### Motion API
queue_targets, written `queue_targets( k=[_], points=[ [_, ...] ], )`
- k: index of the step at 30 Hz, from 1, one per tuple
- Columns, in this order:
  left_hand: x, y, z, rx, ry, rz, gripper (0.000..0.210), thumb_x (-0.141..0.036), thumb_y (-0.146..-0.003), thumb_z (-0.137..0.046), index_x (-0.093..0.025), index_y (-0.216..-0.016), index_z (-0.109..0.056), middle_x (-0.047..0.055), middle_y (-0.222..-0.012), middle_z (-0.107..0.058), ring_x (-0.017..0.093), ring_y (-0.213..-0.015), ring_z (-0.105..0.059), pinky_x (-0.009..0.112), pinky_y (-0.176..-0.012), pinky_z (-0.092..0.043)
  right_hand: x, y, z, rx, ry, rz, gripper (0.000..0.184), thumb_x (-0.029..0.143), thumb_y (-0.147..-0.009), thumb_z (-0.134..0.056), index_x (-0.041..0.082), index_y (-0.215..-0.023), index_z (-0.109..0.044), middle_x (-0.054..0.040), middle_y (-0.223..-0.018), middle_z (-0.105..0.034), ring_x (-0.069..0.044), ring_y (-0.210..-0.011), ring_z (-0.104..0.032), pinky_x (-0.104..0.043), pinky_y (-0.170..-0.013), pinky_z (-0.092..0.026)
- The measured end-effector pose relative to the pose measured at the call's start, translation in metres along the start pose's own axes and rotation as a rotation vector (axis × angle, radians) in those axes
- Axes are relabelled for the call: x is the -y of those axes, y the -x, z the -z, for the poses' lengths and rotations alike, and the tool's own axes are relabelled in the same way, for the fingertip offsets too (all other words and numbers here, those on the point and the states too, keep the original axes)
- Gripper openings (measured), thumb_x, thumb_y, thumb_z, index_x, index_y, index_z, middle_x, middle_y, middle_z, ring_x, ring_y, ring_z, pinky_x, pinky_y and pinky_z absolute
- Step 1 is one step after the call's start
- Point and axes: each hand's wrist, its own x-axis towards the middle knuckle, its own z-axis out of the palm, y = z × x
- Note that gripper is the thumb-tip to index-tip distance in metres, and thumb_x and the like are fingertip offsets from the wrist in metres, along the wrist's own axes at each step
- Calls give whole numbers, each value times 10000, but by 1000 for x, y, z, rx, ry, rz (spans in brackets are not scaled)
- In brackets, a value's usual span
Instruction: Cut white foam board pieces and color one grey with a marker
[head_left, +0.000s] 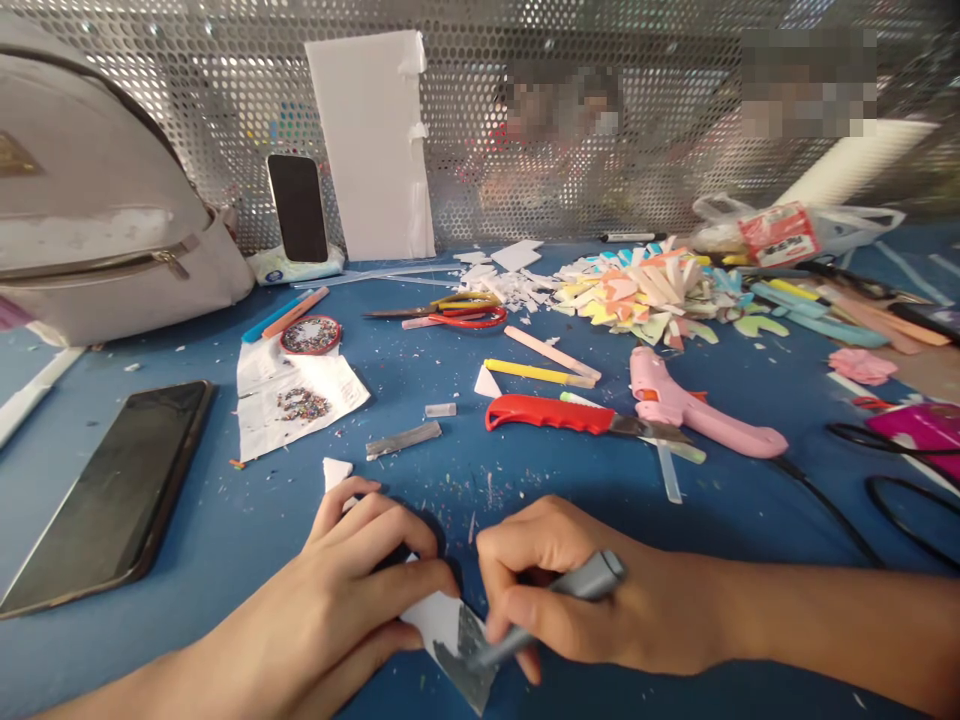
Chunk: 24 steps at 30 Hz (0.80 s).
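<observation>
A grey marker (592, 578) is gripped in my right hand (577, 585), its tip down on a small white piece of foam board or card (439, 622). Dark grey colouring covers the near right part of that piece. My left hand (367, 570) holds the piece at its far left edge, thumb and fingers closed on it, with the fingertips partly hidden. Beyond my left hand lie a white scrap (336, 470) and a grey-coloured strip (405, 440). Past my right hand rests a red-handled knife (551, 414), its blade against a pink glue gun (694, 410).
Scissors (457, 308), a pile of coloured foam strips (645, 285) and white scraps (510, 285) lie farther back. Beads sit on a paper sheet (259, 400) at left. A phone (112, 490) and a backpack (112, 200) occupy the left; a black cord (832, 510) runs at right.
</observation>
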Motion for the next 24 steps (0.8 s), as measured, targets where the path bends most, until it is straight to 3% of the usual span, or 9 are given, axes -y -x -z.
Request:
queue_targets(
  k=[2, 7, 10, 14, 18, 21, 24],
  points=[
    [0, 0, 0, -8, -1, -4, 247, -137, -1005, -502, -246, -1221, -554, 14, -1093, -522, 197, -1015, -480, 328, -1084, -149, -1, 0, 0, 19, -2, 13, 366, 389, -978, -462, 137, -756, -608, -9, -586, -586, -117, -527, -565, -215, -542, -435],
    [1, -1, -1, -15, 4, -2, 219, -163, -1020, -482, -253, -1201, -566, 15, -1072, -528, 200, -999, -484, 327, -1077, -164, -1, 0, 0, -11, -29, 20, 293, 377, -953, -520, 138, -803, -601, -36, -683, -645, -127, -594, -588, -217, -566, -436],
    [1, -1, -1, -24, -6, 5, 241, -153, -1012, -488, -260, -1215, -562, 16, -1093, -530, 204, -1010, -478, 324, -1072, -171, -1, 0, 0, 14, -23, -9, 374, 390, -978, -450, 137, -742, -592, -1, -575, -557, -114, -519, -546, -219, -539, -419],
    [-1, 0, 0, -20, 1, 1, 220, -158, -1019, -480, -262, -1196, -559, 8, -1080, -531, 193, -1004, -484, 328, -1072, -184, 1, 1, 0, -24, -40, -5, 317, 402, -965, -491, 144, -800, -575, -32, -674, -625, -136, -607, -593, -236, -592, -441],
    [-1, 0, 0, -28, -12, 8, 215, -182, -1031, -467, -266, -1209, -553, 13, -1091, -536, 195, -1007, -485, 338, -1066, -204, 0, 1, 1, 13, -15, -14, 392, 421, -990, -430, 143, -755, -574, -4, -601, -558, -116, -540, -551, -220, -544, -412],
    [0, 0, -1, -19, -6, 9, 222, -167, -1027, -470, -267, -1208, -552, 11, -1079, -536, 192, -1001, -488, 338, -1065, -210, -1, 1, 1, -19, -26, 10, 333, 414, -974, -475, 145, -804, -573, -19, -650, -604, -118, -582, -555, -218, -563, -410],
    [0, 0, -1, -17, 0, 11, 217, -178, -1035, -452, -260, -1207, -555, 19, -1086, -539, 195, -1001, -490, 348, -1064, -226, -1, 1, 1, 10, -30, -6, 370, 421, -978, -455, 142, -764, -570, -4, -616, -567, -111, -543, -544, -214, -536, -404]
  ],
)
